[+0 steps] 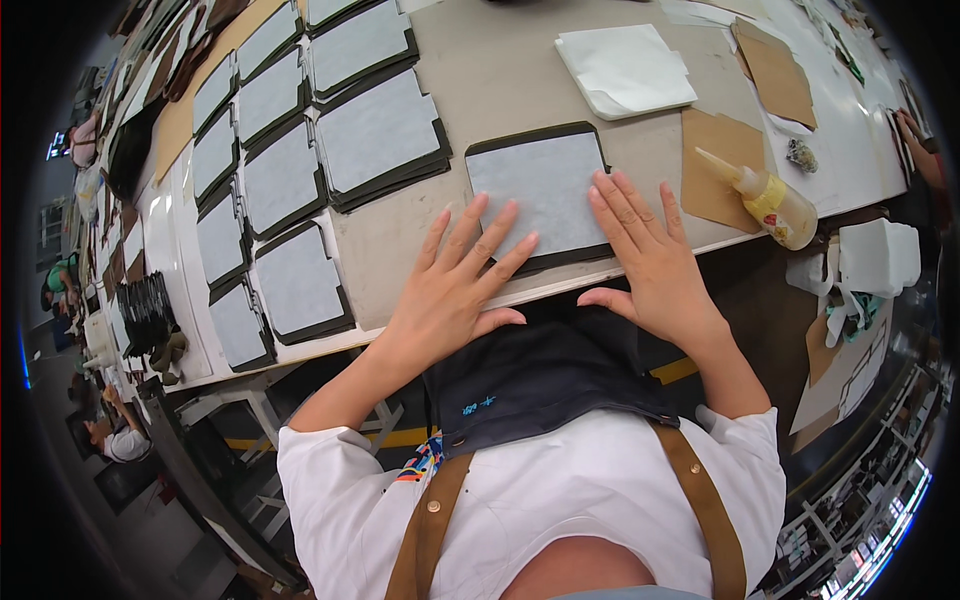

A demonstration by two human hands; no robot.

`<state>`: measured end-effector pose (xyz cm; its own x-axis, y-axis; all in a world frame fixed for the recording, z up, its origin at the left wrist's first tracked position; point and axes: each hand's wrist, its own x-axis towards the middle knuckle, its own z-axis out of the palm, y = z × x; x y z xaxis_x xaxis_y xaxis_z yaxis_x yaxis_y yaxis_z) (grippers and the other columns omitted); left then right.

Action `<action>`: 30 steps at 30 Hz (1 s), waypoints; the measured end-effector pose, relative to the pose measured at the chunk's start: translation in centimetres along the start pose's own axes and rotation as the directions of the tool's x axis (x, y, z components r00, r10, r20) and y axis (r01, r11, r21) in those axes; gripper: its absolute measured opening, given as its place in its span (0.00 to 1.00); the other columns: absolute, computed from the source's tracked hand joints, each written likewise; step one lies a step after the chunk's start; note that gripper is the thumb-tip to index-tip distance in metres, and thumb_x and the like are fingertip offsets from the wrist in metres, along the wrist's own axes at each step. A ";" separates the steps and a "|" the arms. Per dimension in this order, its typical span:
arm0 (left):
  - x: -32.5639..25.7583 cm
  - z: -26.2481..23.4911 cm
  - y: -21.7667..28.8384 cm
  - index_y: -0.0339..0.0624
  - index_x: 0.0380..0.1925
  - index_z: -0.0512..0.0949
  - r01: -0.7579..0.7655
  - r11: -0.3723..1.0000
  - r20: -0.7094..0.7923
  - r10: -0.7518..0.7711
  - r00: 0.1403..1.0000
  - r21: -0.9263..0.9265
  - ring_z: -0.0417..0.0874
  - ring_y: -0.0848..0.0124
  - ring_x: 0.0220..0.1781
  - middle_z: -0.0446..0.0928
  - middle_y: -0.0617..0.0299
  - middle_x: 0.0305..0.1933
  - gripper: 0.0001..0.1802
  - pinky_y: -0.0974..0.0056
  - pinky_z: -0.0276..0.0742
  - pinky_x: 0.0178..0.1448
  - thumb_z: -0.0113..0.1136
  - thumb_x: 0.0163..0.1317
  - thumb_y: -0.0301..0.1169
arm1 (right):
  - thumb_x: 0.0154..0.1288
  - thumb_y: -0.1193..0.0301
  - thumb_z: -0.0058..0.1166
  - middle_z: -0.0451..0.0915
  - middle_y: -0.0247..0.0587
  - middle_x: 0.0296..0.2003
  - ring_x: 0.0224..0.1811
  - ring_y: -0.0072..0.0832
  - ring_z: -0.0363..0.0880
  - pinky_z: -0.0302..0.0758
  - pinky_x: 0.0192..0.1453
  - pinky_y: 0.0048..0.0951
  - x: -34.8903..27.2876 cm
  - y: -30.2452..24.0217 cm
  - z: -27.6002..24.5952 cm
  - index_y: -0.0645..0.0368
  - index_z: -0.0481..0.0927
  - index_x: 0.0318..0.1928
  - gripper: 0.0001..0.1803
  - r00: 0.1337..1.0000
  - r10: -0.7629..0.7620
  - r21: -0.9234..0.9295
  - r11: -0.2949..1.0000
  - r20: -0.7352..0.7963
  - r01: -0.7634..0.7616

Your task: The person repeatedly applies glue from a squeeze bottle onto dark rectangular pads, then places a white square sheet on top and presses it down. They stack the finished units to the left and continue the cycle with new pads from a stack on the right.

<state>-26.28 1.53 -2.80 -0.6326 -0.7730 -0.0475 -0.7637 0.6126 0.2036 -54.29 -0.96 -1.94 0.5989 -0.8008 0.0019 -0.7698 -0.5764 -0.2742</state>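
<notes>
In front of me, near the table's front edge, lies a dark panel topped with a pale grey-white sheet; a dark border shows round the sheet. My left hand rests its spread fingertips on the sheet's lower left part. Flat on the right side of the same sheet are the fingers of my right hand, thumb stretched out to the side. Neither hand holds anything. Beyond the panel sits a stack of white sheets with a notched right edge.
Several similar dark panels with pale sheets lie in rows on the left. To the right are brown card pieces and a glue bottle with a nozzle, close to the table edge. A white container stands beyond the table's right side.
</notes>
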 end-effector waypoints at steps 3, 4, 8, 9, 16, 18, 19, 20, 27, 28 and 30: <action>-0.2 0.1 0.1 0.57 0.77 0.63 0.013 1.000 -0.011 -0.013 1.000 -0.006 0.47 0.49 0.85 0.53 0.56 0.84 0.48 0.40 0.40 0.84 0.53 0.60 0.67 | 0.58 0.35 0.59 0.55 0.44 0.80 0.84 0.38 0.48 0.40 0.84 0.56 -0.2 0.8 -0.1 0.61 0.56 0.78 0.58 0.999 0.030 -0.016 0.999 -0.027 -0.031; -0.2 0.0 0.2 0.58 0.77 0.62 0.025 0.999 -0.014 -0.025 1.000 -0.022 0.47 0.50 0.85 0.53 0.56 0.84 0.48 0.41 0.40 0.84 0.55 0.60 0.66 | 0.58 0.36 0.58 0.55 0.44 0.80 0.84 0.39 0.48 0.40 0.84 0.56 -0.3 1.0 -0.1 0.61 0.57 0.78 0.58 0.998 0.049 -0.013 0.999 -0.049 -0.050; -0.1 0.0 0.6 0.55 0.77 0.64 0.040 0.999 -0.014 -0.040 0.999 -0.020 0.47 0.46 0.85 0.52 0.53 0.84 0.48 0.38 0.40 0.83 0.49 0.62 0.68 | 0.58 0.37 0.59 0.55 0.44 0.80 0.84 0.42 0.47 0.38 0.84 0.58 -0.6 0.9 0.0 0.58 0.59 0.78 0.55 0.992 0.070 0.019 0.997 -0.102 -0.068; -0.1 0.0 0.6 0.55 0.76 0.64 0.041 0.999 -0.018 -0.041 0.999 -0.031 0.47 0.45 0.85 0.52 0.52 0.84 0.47 0.38 0.40 0.83 0.49 0.62 0.68 | 0.59 0.38 0.60 0.55 0.44 0.80 0.84 0.42 0.47 0.37 0.84 0.58 -0.7 0.6 0.0 0.56 0.60 0.78 0.54 0.993 0.063 0.034 0.998 -0.104 -0.059; -0.4 0.4 0.1 0.55 0.74 0.69 0.047 0.998 -0.088 -0.049 0.995 -0.030 0.49 0.43 0.84 0.53 0.47 0.83 0.44 0.39 0.41 0.83 0.48 0.64 0.68 | 0.60 0.46 0.64 0.59 0.44 0.78 0.82 0.44 0.52 0.36 0.84 0.60 -1.4 0.0 0.9 0.44 0.72 0.72 0.41 0.993 -0.047 0.097 0.994 -0.110 0.058; -0.8 0.5 -0.4 0.57 0.73 0.71 0.063 0.998 -0.118 -0.066 0.991 -0.029 0.50 0.43 0.84 0.54 0.46 0.82 0.43 0.40 0.41 0.83 0.47 0.65 0.68 | 0.58 0.51 0.67 0.63 0.44 0.76 0.81 0.45 0.55 0.39 0.83 0.61 -1.6 0.5 1.3 0.46 0.76 0.68 0.37 0.978 -0.031 0.062 0.997 -0.207 0.045; -0.9 0.5 -0.5 0.58 0.72 0.72 0.074 0.997 -0.133 -0.078 0.988 -0.037 0.50 0.44 0.83 0.55 0.46 0.82 0.42 0.40 0.41 0.83 0.47 0.65 0.68 | 0.58 0.54 0.68 0.64 0.44 0.76 0.80 0.45 0.57 0.40 0.83 0.62 -1.6 0.6 1.4 0.47 0.78 0.66 0.35 0.967 -0.023 0.045 0.998 -0.256 0.036; -1.0 0.4 -0.6 0.58 0.71 0.73 0.084 0.995 -0.147 -0.090 0.985 -0.046 0.51 0.44 0.83 0.55 0.45 0.82 0.41 0.40 0.41 0.83 0.47 0.65 0.68 | 0.56 0.63 0.70 0.68 0.44 0.73 0.78 0.44 0.61 0.44 0.82 0.62 -1.4 0.4 1.5 0.51 0.83 0.58 0.27 0.946 -0.015 0.076 0.996 -0.324 0.041; 0.7 0.7 0.7 0.68 0.67 0.77 0.010 0.998 -0.187 -0.020 0.982 -0.054 0.53 0.45 0.83 0.58 0.48 0.81 0.35 0.40 0.42 0.82 0.45 0.67 0.67 | 0.55 0.69 0.71 0.74 0.41 0.67 0.76 0.44 0.63 0.44 0.82 0.61 1.2 -0.9 1.3 0.54 0.83 0.41 0.13 0.930 -0.104 0.188 0.966 -0.354 0.179; 0.6 0.6 0.5 0.69 0.66 0.78 0.012 0.998 -0.192 -0.022 0.981 -0.054 0.53 0.45 0.83 0.59 0.49 0.81 0.34 0.41 0.42 0.82 0.45 0.68 0.67 | 0.54 0.69 0.71 0.74 0.41 0.66 0.76 0.44 0.63 0.44 0.82 0.61 1.4 -0.8 1.3 0.54 0.83 0.39 0.13 0.931 -0.103 0.196 0.964 -0.350 0.180; 0.2 0.5 0.1 0.68 0.64 0.80 0.017 0.998 -0.207 -0.029 0.978 -0.060 0.54 0.46 0.82 0.60 0.50 0.80 0.33 0.41 0.42 0.82 0.45 0.68 0.66 | 0.54 0.70 0.71 0.75 0.40 0.65 0.76 0.44 0.63 0.43 0.82 0.62 1.7 -0.7 1.2 0.54 0.82 0.38 0.12 0.938 -0.101 0.217 0.959 -0.332 0.181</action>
<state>-26.55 1.48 -3.25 -0.5697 -0.8080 0.1503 -0.7654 0.5883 0.2609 -52.43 -1.74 -2.89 0.5666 -0.7466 0.3487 -0.5824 -0.6622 -0.4715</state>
